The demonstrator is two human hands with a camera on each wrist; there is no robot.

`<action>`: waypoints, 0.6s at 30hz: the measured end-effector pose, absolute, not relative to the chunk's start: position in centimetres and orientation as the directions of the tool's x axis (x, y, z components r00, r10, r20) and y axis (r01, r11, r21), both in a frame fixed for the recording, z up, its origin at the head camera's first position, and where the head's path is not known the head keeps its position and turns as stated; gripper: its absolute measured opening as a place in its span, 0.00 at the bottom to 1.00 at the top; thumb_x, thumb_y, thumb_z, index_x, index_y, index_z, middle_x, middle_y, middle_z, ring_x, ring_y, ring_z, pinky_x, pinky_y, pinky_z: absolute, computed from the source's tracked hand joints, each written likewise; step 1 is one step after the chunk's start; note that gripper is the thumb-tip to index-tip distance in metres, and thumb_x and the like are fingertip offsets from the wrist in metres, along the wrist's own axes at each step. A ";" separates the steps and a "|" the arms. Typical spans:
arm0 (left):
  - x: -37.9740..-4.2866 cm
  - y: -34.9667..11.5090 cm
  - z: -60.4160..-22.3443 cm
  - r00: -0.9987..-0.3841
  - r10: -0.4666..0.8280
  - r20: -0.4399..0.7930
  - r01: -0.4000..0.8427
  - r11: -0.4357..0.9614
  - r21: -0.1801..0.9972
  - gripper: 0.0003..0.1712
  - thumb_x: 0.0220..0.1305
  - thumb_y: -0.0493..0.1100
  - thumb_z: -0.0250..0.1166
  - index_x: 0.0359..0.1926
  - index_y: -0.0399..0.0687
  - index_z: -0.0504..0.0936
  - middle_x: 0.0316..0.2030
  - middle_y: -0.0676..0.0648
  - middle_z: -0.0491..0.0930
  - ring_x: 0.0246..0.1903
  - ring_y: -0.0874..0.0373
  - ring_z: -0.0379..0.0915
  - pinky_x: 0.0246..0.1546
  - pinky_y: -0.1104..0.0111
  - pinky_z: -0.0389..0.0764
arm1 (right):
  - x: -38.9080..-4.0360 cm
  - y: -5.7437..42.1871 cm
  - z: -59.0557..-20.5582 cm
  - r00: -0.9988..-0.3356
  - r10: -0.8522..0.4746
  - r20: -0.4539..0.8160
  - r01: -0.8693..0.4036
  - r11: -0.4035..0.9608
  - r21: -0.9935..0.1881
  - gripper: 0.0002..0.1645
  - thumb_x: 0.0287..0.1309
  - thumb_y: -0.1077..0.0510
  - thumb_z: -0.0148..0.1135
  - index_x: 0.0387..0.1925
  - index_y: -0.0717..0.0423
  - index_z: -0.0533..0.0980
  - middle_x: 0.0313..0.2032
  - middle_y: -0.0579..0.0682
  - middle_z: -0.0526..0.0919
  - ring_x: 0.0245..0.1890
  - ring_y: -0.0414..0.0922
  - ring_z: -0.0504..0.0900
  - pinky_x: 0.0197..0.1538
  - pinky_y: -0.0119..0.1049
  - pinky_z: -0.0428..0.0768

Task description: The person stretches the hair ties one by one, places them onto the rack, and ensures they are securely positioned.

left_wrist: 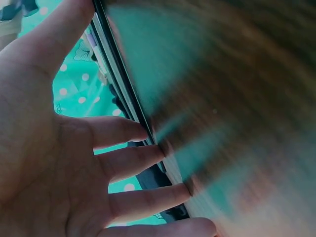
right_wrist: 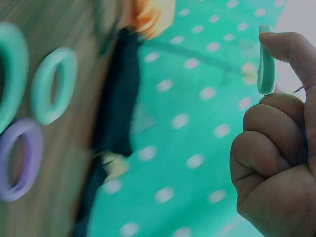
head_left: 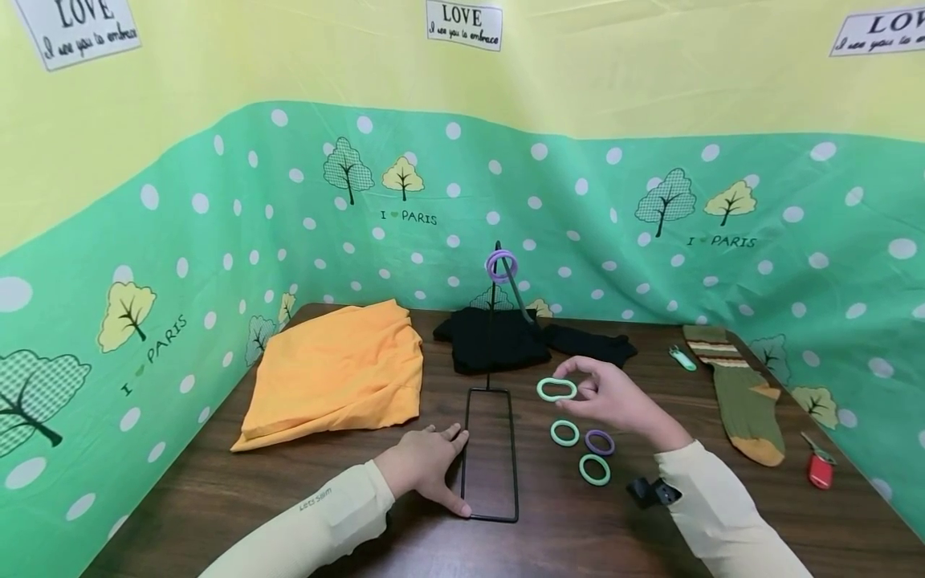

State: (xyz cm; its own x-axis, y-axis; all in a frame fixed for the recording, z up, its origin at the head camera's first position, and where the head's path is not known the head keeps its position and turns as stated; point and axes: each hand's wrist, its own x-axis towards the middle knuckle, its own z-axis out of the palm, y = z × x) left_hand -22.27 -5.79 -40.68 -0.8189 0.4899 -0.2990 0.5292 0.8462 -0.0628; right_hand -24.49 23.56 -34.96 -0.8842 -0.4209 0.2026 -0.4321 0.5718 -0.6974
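Between thumb and index finger, my right hand (head_left: 607, 393) pinches a light green hair tie (head_left: 547, 396), squeezed into an oval above the table. The right wrist view shows this hair tie (right_wrist: 266, 69) edge-on, with the other fingers folded. My left hand (head_left: 422, 466) rests at the left side of a black wire stand's rectangular base (head_left: 514, 449), fingers spread and fingertips along the wire. High on the stand's hook hang purple hair ties (head_left: 515, 271). Below my right hand lie two green hair ties (head_left: 565, 445) (head_left: 595, 484) and a purple one (head_left: 600, 454).
Orange cloth (head_left: 340, 377) lies at the left. Black folded cloth (head_left: 499, 345) lies behind the stand. Toward the right are an olive striped sock (head_left: 747, 409), a green tag (head_left: 682, 359) and a red item (head_left: 820, 471) with a metal part. A patterned curtain (head_left: 578, 225) encloses the table.
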 end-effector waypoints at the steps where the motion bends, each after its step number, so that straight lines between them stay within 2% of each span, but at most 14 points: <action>1: -22.3 -5.8 -40.7 -0.819 0.490 -0.299 0.529 0.847 -0.060 0.63 0.34 0.82 0.59 0.70 0.58 0.56 0.69 0.53 0.56 0.63 0.45 0.63 0.54 0.56 0.72 | -24.0 23.1 -34.4 -0.876 -0.425 0.230 -0.454 0.562 -0.691 0.20 0.49 0.55 0.69 0.43 0.54 0.73 0.10 0.40 0.56 0.10 0.32 0.55 0.17 0.30 0.64; 3: -22.3 -5.9 -40.7 -0.819 0.490 -0.299 0.528 0.847 -0.057 0.63 0.34 0.82 0.59 0.70 0.58 0.56 0.69 0.53 0.56 0.63 0.45 0.63 0.55 0.56 0.71 | -23.0 22.1 -33.4 -0.848 -0.433 0.306 -0.513 0.527 -0.678 0.19 0.48 0.58 0.70 0.42 0.51 0.73 0.10 0.39 0.56 0.10 0.32 0.55 0.16 0.30 0.64; 5: -22.2 -5.9 -40.8 -0.819 0.490 -0.300 0.528 0.848 -0.056 0.63 0.34 0.82 0.59 0.70 0.58 0.56 0.69 0.53 0.56 0.63 0.45 0.63 0.55 0.55 0.71 | -21.9 21.3 -32.5 -0.784 -0.453 0.424 -0.614 0.467 -0.636 0.20 0.46 0.62 0.70 0.42 0.51 0.74 0.10 0.41 0.56 0.10 0.32 0.55 0.16 0.28 0.62; 7: -22.2 -5.9 -40.8 -0.819 0.488 -0.302 0.527 0.848 -0.057 0.63 0.34 0.82 0.59 0.70 0.58 0.56 0.69 0.53 0.56 0.63 0.45 0.63 0.55 0.55 0.72 | -21.0 20.5 -31.6 -0.688 -0.467 0.555 -0.724 0.385 -0.573 0.24 0.42 0.68 0.71 0.42 0.53 0.74 0.09 0.42 0.55 0.10 0.32 0.54 0.15 0.25 0.60; 9: -22.2 -5.8 -40.9 -0.820 0.486 -0.301 0.527 0.848 -0.065 0.63 0.34 0.82 0.59 0.70 0.59 0.56 0.69 0.53 0.56 0.63 0.45 0.63 0.54 0.56 0.72 | -20.4 19.8 -30.7 -0.557 -0.468 0.686 -0.829 0.266 -0.492 0.24 0.38 0.71 0.71 0.41 0.59 0.74 0.09 0.44 0.54 0.10 0.33 0.53 0.14 0.23 0.57; 14: -22.1 -5.7 -40.7 -0.824 0.485 -0.292 0.528 0.845 -0.085 0.63 0.33 0.83 0.58 0.70 0.59 0.56 0.69 0.54 0.56 0.62 0.46 0.64 0.52 0.57 0.74 | -19.7 18.5 -28.3 -0.272 -0.401 0.875 -0.957 0.020 -0.288 0.21 0.46 0.62 0.70 0.37 0.72 0.73 0.09 0.43 0.53 0.10 0.33 0.50 0.15 0.19 0.50; 16: -22.1 -5.7 -40.7 -0.825 0.485 -0.290 0.528 0.845 -0.089 0.63 0.33 0.83 0.58 0.70 0.59 0.56 0.69 0.54 0.56 0.62 0.46 0.64 0.52 0.57 0.74 | -19.5 18.0 -27.4 -0.206 -0.377 0.903 -0.974 -0.010 -0.226 0.22 0.49 0.58 0.68 0.36 0.74 0.73 0.09 0.42 0.52 0.11 0.33 0.49 0.15 0.19 0.49; 18: -22.2 -5.7 -40.7 -0.825 0.484 -0.291 0.528 0.845 -0.090 0.63 0.33 0.83 0.58 0.70 0.59 0.56 0.69 0.54 0.56 0.62 0.46 0.64 0.52 0.57 0.74 | -19.5 17.6 -26.5 -0.170 -0.362 0.916 -0.983 -0.006 -0.185 0.23 0.49 0.56 0.68 0.35 0.75 0.72 0.09 0.42 0.51 0.11 0.33 0.49 0.16 0.20 0.49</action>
